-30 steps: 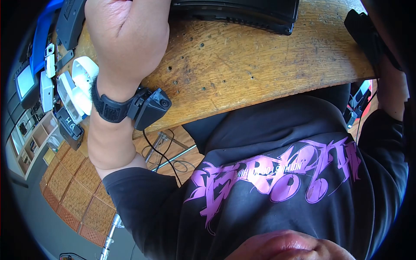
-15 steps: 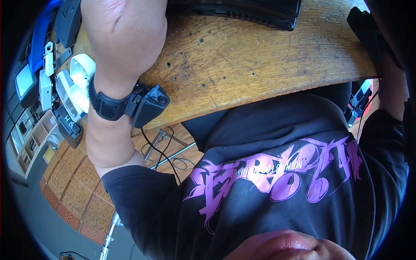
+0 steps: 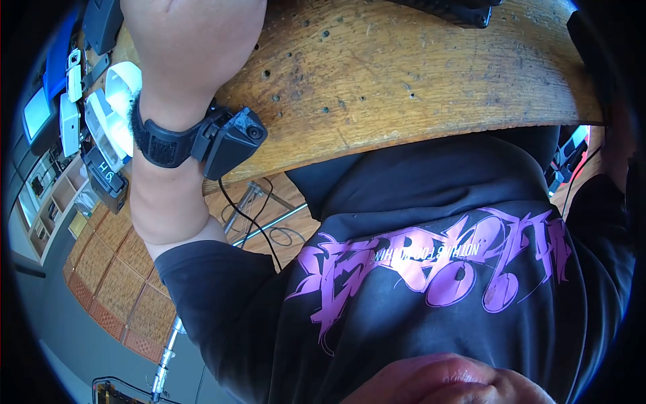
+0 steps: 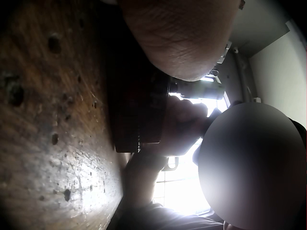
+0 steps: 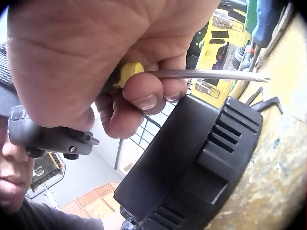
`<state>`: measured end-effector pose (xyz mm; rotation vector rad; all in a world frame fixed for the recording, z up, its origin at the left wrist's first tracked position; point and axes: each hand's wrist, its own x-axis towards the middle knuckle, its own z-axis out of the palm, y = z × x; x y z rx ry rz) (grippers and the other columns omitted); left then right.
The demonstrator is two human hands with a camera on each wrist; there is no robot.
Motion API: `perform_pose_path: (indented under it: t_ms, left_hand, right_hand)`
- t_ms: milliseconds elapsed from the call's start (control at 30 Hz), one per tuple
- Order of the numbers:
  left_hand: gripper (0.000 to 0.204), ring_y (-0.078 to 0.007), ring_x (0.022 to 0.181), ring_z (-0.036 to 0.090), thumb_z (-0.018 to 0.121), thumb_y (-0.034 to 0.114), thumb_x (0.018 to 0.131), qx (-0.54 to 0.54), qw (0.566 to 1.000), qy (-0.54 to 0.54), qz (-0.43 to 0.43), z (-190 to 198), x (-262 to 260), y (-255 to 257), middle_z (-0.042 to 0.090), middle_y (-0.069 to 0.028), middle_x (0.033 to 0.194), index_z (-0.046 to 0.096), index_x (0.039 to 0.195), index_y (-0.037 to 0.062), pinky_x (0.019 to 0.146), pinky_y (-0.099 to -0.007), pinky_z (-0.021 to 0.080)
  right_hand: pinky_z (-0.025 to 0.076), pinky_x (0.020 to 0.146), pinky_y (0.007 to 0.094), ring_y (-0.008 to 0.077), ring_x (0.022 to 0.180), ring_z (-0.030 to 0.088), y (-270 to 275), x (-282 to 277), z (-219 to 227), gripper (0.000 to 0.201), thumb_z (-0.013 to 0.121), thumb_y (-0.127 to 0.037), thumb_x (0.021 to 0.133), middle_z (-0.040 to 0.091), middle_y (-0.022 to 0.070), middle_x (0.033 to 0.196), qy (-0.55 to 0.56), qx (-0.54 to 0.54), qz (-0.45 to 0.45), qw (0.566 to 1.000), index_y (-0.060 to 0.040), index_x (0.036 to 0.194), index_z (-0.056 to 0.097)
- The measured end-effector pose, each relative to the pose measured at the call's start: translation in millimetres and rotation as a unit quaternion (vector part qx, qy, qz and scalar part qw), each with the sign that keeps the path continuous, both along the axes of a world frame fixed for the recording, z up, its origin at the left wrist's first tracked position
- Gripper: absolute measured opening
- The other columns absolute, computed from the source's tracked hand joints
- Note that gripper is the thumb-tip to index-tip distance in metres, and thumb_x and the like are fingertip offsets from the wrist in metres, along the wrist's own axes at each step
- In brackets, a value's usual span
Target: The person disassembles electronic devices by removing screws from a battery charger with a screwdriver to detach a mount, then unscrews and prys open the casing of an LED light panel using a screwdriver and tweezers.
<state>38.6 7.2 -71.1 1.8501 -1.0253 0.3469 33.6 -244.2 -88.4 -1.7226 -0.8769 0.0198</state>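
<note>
My left hand (image 3: pixel 192 40) is over the wooden table near the top edge of the head view, its fingers out of frame. In the left wrist view the heel of the left hand (image 4: pixel 187 36) overlaps a dark object against the table; what its fingers do is hidden. My right hand (image 5: pixel 120 72) grips a screwdriver by its yellow-and-black handle (image 5: pixel 128 75). The metal shaft (image 5: pixel 206 74) points away, above a black plastic housing (image 5: pixel 168 158) with slots. The end of the black housing (image 3: pixel 464 10) also shows at the head view's top.
Worn wooden table (image 3: pixel 377 87) with small holes. White case (image 3: pixel 121 87), a box marked H (image 3: pixel 104 176) and other devices stand at the left. A bent metal tool (image 5: pixel 268 103), blue-handled tool (image 5: pixel 265 28) and yellow board (image 5: pixel 216 52) lie beyond the housing. A cable (image 3: pixel 250 232) hangs below.
In the head view the black housing has moved up and mostly out of frame. The left hand has edged upward and the right arm has shifted towards the right edge.
</note>
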Motion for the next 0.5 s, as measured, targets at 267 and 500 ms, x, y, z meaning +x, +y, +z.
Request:
perform_pose_path:
  t_ms: [267, 500]
  left_hand:
    - [0.03, -0.0226, 0.122, 0.056, 0.045, 0.012, 0.101, 0.011, 1.0, 0.003, -0.005, -2.8, 2.7, 2.0, 0.059, -0.0168, 0.132, 0.068, 0.106, -0.0061, 0.108, -0.0334, 0.041]
    - [0.03, -0.0223, 0.122, 0.057, 0.044, 0.012, 0.101, -0.004, 1.0, 0.015, 0.0, -1.9, -1.1, -1.0, 0.059, -0.0166, 0.132, 0.068, 0.105, -0.0056, 0.108, -0.0335, 0.041]
  right_hand:
    - [0.037, 0.042, 0.0223, 0.0064, 0.045, 0.052, -6.5, -4.4, -2.5, 0.061, 0.053, -0.059, 0.102, 0.056, -0.0005, 0.058, 0.002, -0.012, -0.009, 1.0, -0.0041, 0.078, 0.062]
    - [0.037, 0.042, 0.0223, 0.0064, 0.045, 0.052, -8.3, -1.5, -2.6, 0.062, 0.053, -0.06, 0.102, 0.056, -0.0005, 0.058, -0.012, -0.015, -0.012, 1.0, -0.0042, 0.078, 0.062]
